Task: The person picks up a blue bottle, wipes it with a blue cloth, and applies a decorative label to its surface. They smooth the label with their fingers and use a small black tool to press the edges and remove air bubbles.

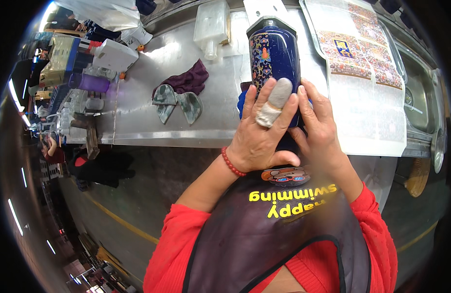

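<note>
Metal table (pixel 223 115). On it: frosted bottle (pixel 211 22) lying down, 12 o'clock; purple cloth (pixel 189 79), 11 o'clock; mottled green pads (pixel 190 107) at cloth's near edge; printed paper (pixel 355 85), 2 o'clock. Blue bottle (pixel 279 53), 1 o'clock; underside hidden.

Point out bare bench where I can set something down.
Steel bench shows bare between the purple cloth and white jug, and between cloth and blue bottle. Crowded: the left end, and around the left hand and right hand.
</note>
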